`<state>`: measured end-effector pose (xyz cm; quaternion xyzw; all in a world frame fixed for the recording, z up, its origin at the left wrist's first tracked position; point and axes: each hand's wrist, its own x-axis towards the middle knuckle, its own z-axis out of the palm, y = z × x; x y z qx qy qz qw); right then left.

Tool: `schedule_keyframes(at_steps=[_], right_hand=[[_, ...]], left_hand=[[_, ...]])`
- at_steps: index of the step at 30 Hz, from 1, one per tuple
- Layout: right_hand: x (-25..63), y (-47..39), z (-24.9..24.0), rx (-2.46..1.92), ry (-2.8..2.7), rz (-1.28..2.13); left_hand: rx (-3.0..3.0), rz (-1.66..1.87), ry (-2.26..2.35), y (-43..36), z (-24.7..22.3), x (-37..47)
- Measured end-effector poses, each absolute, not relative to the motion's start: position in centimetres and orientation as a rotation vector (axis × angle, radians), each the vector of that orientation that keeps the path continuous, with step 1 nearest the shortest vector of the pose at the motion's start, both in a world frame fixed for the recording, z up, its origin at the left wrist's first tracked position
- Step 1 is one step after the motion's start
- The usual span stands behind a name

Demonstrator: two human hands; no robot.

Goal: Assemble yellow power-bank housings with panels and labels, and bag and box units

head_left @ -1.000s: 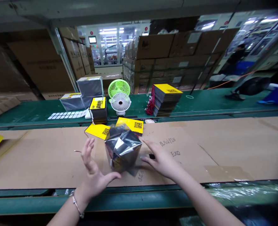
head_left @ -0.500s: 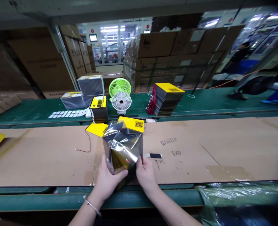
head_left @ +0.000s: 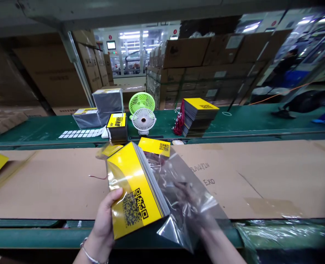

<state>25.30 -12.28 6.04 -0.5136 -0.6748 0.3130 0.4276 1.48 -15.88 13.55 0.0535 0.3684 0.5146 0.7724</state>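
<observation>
Yellow on its broad face, with a large QR code near the lower end, a layered stack of cards [head_left: 129, 161] tilts in the left hand [head_left: 104, 216], in front of the person and across the near edge of the cardboard sheet [head_left: 261, 161]. Clear plastic bag [head_left: 176, 165] spreads to the right of it; how much of the stack it covers is hard to tell.

The likeliest trouble is slipping: the layers look separate, so if the grip loosened at this tilt they could fan apart or slide over the near edge. A sharp corner could also catch the thin film and tear it, should the bag be pulled askew. Just beyond, a loose yellow card [head_left: 154, 144] lies close enough to be knocked, and a thin red wire [head_left: 97, 177] beside the stack could snag.

The left hand comes up from below, its thumb pressed on the yellow face beside the QR code; its fingers are out of sight behind, so the hold appears to be a clamp from that side. The right hand [head_left: 192, 201] reaches in from the lower right and shows only through the film — blurred, so whether it pinches the plastic or is spread inside it cannot be told.
</observation>
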Motion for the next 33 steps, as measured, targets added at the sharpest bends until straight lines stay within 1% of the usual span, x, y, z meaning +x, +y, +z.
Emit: schedule_keyframes(at_steps=[2, 4, 5, 7, 9, 11, 13, 17, 20, 24, 26, 31, 33], right_hand=[[27.2, -11.6, 7.5, -1.247, -1.369, 0.902], [28.5, -11.5, 9.3, -1.101, -0.995, 1.086], [28.7, -11.7, 10.2, -1.04, -0.911, 1.129], [28.2, -12.6, 11.8, -1.016, -0.995, 1.182], [26.8, -13.5, 12.8, -1.076, -1.205, 1.32], [25.1, -14.0, 13.0, -1.112, -1.366, 1.506], [23.9, -14.1, 12.8, -1.107, -1.413, 1.624], [23.8, -13.6, 12.5, -1.146, -1.324, 1.639], [24.6, -13.1, 13.1, -1.22, -1.22, 1.556], [24.4, -12.6, 13.9, -1.193, -1.106, 1.453], [23.9, -12.3, 13.7, -1.169, -1.024, 1.522], [23.4, -12.6, 12.3, -0.986, -0.782, 1.931], [23.5, -13.1, 12.0, -0.938, -0.751, 1.989]], left_hand=[[0.184, 1.124, 0.876, -15.5, 14.2, 1.1], [0.282, 1.122, 0.964, -15.2, 14.2, 1.0], [0.332, 1.119, 1.002, -15.1, 14.0, 1.0], [0.402, 1.109, 1.039, -15.0, 13.4, 1.4], [0.428, 1.084, 1.039, -14.9, 12.9, 2.1], [0.447, 1.063, 1.04, -14.8, 12.7, 2.8], [0.48, 1.056, 1.058, -14.7, 12.7, 3.5], [0.537, 1.036, 1.054, -14.3, 12.7, 4.4], [0.534, 1.015, 1.036, -14.0, 12.5, 4.9], [0.554, 1.014, 1.029, -13.9, 12.0, 5.3], [0.549, 1.002, 0.994, -13.9, 11.9, 5.4], [0.501, 1.02, 0.951, -13.8, 11.9, 5.5], [0.472, 1.031, 0.961, -13.8, 11.9, 5.6]])
